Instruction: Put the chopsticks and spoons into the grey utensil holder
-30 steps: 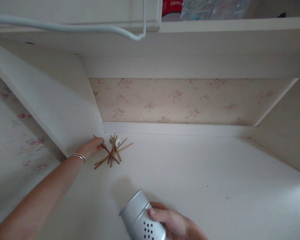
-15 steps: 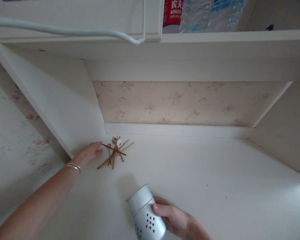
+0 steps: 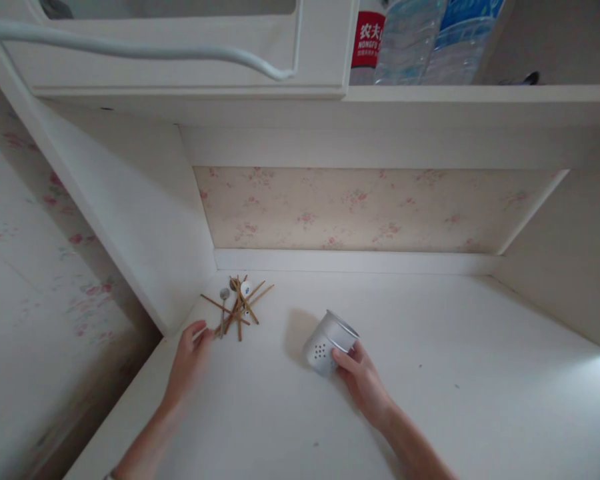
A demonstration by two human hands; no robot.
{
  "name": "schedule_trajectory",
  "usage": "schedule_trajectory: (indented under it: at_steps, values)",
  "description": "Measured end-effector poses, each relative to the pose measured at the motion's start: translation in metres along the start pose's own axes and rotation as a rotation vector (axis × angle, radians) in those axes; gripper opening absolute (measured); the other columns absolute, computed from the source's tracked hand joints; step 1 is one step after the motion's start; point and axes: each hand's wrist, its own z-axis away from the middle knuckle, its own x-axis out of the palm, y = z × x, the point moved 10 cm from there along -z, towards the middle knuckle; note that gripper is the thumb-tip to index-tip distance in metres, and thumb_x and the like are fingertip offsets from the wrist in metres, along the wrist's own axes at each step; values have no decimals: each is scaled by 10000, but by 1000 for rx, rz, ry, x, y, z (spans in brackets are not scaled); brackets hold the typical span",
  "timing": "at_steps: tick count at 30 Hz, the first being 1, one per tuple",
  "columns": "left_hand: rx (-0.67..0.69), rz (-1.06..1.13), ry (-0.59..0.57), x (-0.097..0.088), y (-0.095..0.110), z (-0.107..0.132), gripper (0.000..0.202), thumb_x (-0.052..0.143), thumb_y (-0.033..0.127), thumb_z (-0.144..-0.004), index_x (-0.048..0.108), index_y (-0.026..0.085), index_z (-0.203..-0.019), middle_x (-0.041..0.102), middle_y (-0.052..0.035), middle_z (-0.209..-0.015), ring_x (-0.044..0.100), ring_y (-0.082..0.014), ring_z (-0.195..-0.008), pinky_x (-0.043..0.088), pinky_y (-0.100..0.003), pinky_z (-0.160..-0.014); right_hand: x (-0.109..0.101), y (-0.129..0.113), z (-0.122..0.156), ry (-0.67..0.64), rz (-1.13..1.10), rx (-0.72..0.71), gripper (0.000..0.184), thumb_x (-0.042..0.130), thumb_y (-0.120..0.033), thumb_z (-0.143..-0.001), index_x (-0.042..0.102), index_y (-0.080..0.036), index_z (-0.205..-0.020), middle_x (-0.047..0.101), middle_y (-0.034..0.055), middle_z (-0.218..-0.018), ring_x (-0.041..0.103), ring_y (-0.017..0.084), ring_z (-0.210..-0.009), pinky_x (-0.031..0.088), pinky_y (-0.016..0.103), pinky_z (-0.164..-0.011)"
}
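Observation:
A silver utensil holder [image 3: 333,341], a metal cylinder with punched holes, is gripped by my right hand [image 3: 363,380]. It is tilted, its open rim facing up and to the right. Toward the back left corner, brown chopsticks [image 3: 237,310] lie crossed in a loose pile. Among them are a metal spoon [image 3: 224,294] and a white spoon [image 3: 246,289] with a blue mark; a second dark round spoon head shows partly behind the sticks. My left hand [image 3: 193,353], slightly blurred, is at the near left of the pile, thumb and fingers apart, fingertips close to the chopstick ends.
The white desk surface [image 3: 430,320] runs below a shelf [image 3: 430,93] holding a red-labelled bottle [image 3: 369,40] and clear plastic bottles [image 3: 410,43]. A white side panel [image 3: 130,207] stands at left. A pale tube [image 3: 145,48] crosses the upper left.
My right hand has carried the utensil holder farther back and turned its rim from upper left to upper right. My left hand has drawn nearer to me, along the pile's left side.

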Motion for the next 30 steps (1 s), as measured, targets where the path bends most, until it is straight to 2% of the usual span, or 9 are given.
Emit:
schedule_trajectory:
  at_steps: [3,5,6,8,10,14,20,26,30]
  values:
    - [-89,238,-120,21,-10,37,412,617,490,-731,550,202,-1017,654,-63,-1033,647,-232,-960,499,-345,-860,4,-6,-22,79,188,-65,582,771,-357,-722,496,-230,-1219,633,103,-1212,608,254,-1099,467,404,-943]
    - [-129,355,-314,50,-9,60,375,601,492,-745,537,194,-963,642,-23,-854,670,-197,-802,524,-318,-767,13,-13,-45,118,329,-112,667,804,-358,-665,464,-220,-1222,618,116,-1225,618,252,-1088,500,385,-904]
    - [-153,330,-427,65,-9,70,365,581,498,-757,536,194,-953,605,12,-713,650,-178,-675,521,-295,-665,19,-17,-59,135,396,-138,699,808,-362,-648,446,-215,-1228,606,125,-1239,625,252,-1078,520,378,-873]
    - [-151,223,-595,86,-8,86,339,547,496,-768,543,194,-922,486,68,-542,512,-127,-459,411,-233,-473,30,-26,-88,188,569,-205,703,792,-368,-644,441,-198,-1229,608,137,-1228,644,247,-1045,537,362,-837]
    - [-98,124,-678,94,-4,92,304,543,471,-764,557,192,-885,432,80,-524,403,-97,-427,292,-208,-432,40,-30,-117,225,624,-234,690,785,-340,-637,456,-194,-1225,626,130,-1195,654,245,-1023,531,362,-842]
    - [-40,55,-721,94,-2,90,258,514,429,-776,567,188,-854,383,73,-561,357,-97,-508,243,-214,-487,59,-28,-160,278,732,-272,655,782,-304,-612,501,-200,-1195,636,110,-1169,622,260,-1075,492,370,-893]
    - [-30,9,-761,97,-4,86,235,506,410,-756,560,196,-834,311,80,-550,296,-106,-504,210,-232,-502,74,-16,-190,342,880,-273,679,763,-308,-608,488,-139,-1205,534,172,-1276,511,300,-1199,407,409,-979]
    - [-25,5,-762,99,-7,84,247,495,419,-768,559,196,-855,305,77,-561,283,-112,-511,206,-235,-504,72,-6,-196,335,908,-226,858,754,-296,-617,347,-77,-1340,420,244,-1353,471,339,-1231,390,439,-995]
    - [-28,-2,-774,96,-4,86,244,489,415,-781,556,196,-866,297,80,-561,280,-112,-511,209,-234,-509,65,-8,-176,336,874,-237,962,773,-301,-590,278,-71,-1382,299,261,-1424,376,355,-1305,327,446,-1060]
